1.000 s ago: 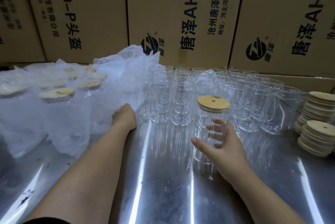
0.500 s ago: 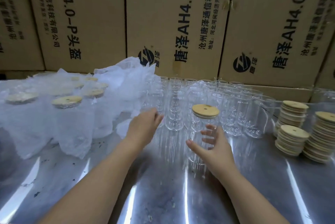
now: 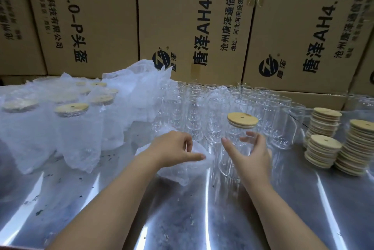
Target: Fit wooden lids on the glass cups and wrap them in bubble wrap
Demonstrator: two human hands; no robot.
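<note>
A clear glass cup (image 3: 232, 148) with a round wooden lid (image 3: 242, 119) stands upright on the steel table. My right hand (image 3: 251, 154) curls round the cup's near side. Just left of the cup, my left hand (image 3: 176, 148) pinches a sheet of bubble wrap (image 3: 180, 168) that trails onto the table. Behind them stand several bare glass cups (image 3: 202, 112) in rows. Stacks of wooden lids (image 3: 323, 148) sit at the right. Several lidded cups wrapped in bubble wrap (image 3: 70, 124) stand at the left.
The shiny steel table (image 3: 182, 219) stretches toward me, with dark specks on it. A loose pile of bubble wrap (image 3: 137, 87) rises between the wrapped cups and the bare ones. Large cardboard boxes (image 3: 192, 16) form a wall along the table's far edge.
My left hand has left the bubble wrap pile and moved right, drawing one sheet beside the lidded cup. My right hand stays on the cup.
</note>
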